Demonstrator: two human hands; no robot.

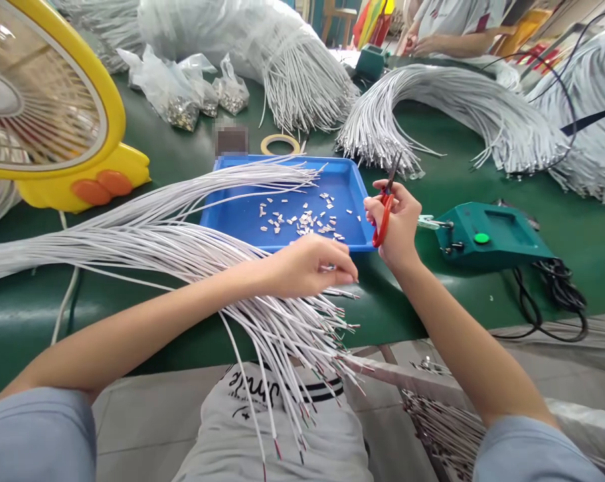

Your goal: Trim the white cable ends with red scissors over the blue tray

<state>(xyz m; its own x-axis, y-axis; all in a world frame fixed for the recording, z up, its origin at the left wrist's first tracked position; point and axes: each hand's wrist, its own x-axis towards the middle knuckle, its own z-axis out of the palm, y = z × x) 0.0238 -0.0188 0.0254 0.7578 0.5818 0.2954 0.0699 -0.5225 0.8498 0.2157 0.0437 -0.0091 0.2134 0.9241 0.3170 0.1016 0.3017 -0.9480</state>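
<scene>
The right hand (pixel 400 224) grips red-handled scissors (pixel 385 213) beside the blue tray (pixel 360 201). The left hand (pixel 315 264) is curled above white cables (pixel 287 328) hanging over the surface's (pixel 403 308) edge; whether it pinches anything, I cannot tell. Black lettering on the shirt (pixel 282 428) seemingly reads "Smile".
</scene>
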